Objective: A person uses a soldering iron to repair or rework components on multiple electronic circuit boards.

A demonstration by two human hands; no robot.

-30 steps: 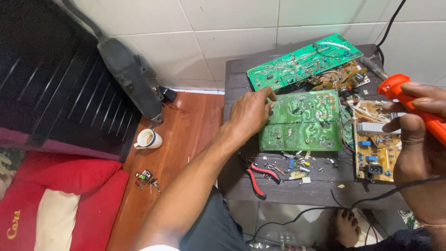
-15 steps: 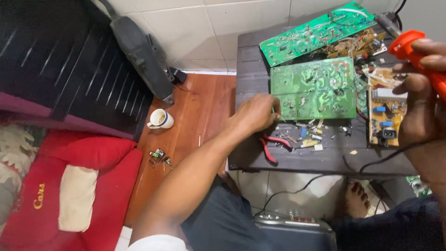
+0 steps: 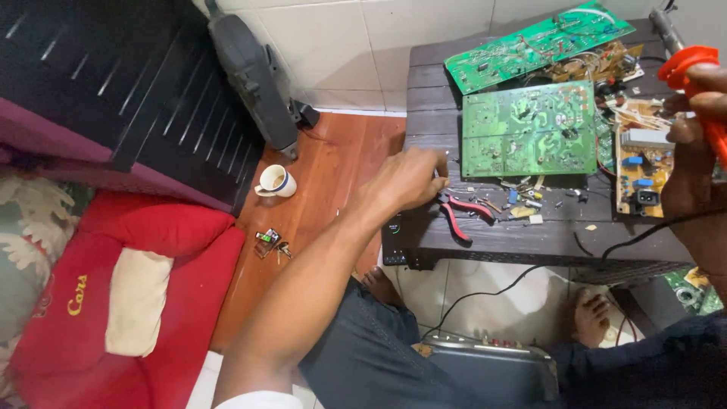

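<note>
Since the earlier frame, the left hand [image 3: 405, 182] had withdrawn from the large green circuit board [image 3: 528, 129] to the near left part of the dark surface [image 3: 424, 98]. Its grip was closed, fingers curled at the handles of the red-and-black pliers [image 3: 462, 212]; whether it actually grasped them could not be determined. Loose small components [image 3: 522, 201] lay just beside the pliers. The right hand [image 3: 693, 144] was clenched around an orange soldering iron [image 3: 685, 64], above a tan circuit board [image 3: 644, 170]. On the wooden floor stood a white cup [image 3: 274, 181], near a red cushion [image 3: 144, 227].
</note>
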